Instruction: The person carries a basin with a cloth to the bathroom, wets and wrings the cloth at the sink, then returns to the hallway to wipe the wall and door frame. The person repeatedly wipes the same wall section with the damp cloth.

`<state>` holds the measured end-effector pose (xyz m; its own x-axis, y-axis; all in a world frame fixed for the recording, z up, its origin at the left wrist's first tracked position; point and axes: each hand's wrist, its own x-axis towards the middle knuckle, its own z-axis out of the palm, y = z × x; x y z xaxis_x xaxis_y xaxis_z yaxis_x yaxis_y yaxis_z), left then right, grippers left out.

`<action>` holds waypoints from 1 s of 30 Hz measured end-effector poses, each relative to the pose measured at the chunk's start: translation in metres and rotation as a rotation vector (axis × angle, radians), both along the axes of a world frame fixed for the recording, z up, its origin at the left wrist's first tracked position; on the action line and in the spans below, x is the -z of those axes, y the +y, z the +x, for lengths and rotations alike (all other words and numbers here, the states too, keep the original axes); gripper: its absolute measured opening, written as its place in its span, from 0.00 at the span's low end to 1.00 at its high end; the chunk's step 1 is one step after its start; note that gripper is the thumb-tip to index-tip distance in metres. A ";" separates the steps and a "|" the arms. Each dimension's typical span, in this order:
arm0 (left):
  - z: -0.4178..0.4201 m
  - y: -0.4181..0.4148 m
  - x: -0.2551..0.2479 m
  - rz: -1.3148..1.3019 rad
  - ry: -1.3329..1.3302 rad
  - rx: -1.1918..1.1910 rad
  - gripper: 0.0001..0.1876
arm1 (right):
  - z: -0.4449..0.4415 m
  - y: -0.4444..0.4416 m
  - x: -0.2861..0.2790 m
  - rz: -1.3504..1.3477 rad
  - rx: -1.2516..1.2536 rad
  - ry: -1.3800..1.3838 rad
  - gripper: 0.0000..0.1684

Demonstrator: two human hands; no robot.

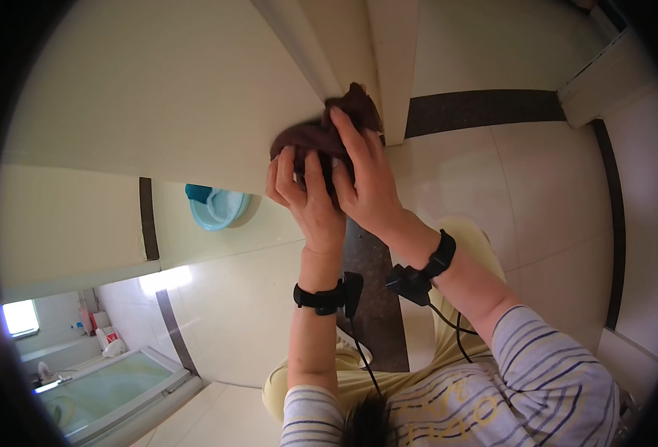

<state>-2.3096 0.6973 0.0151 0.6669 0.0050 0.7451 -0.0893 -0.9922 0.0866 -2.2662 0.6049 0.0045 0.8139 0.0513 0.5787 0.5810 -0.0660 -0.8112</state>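
A dark maroon cloth (309, 137) lies bunched against the lower edge of a cream door panel (155, 106), beside the door frame (397, 72). My left hand (309, 198) grips the cloth's near side with bent fingers. Higher and to the right, my right hand (370, 181) presses on the cloth, its index finger stretched along the fabric. Both hands are close together, with the thumb of the right near the left's fingers. Folds of cloth hide the part of the door beneath.
A light blue basin (220, 215) holding foamy water and a teal cloth (198, 193) stands on the tiled floor (239, 290), left of my hands. A dark stone threshold strip (376, 313) runs below my arms. Cables hang from both wrist devices. A framed glass panel (122, 391) is at lower left.
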 end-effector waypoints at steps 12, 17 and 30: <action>-0.026 0.005 0.010 -0.309 0.080 0.106 0.26 | -0.056 -0.003 0.064 0.444 -0.264 0.786 0.31; -0.045 -0.017 0.020 -0.503 0.290 0.308 0.26 | -0.068 -0.001 0.116 1.357 -0.661 1.335 0.23; -0.117 0.031 0.142 -2.341 0.492 0.081 0.26 | -0.096 0.031 0.165 0.380 -0.361 1.154 0.20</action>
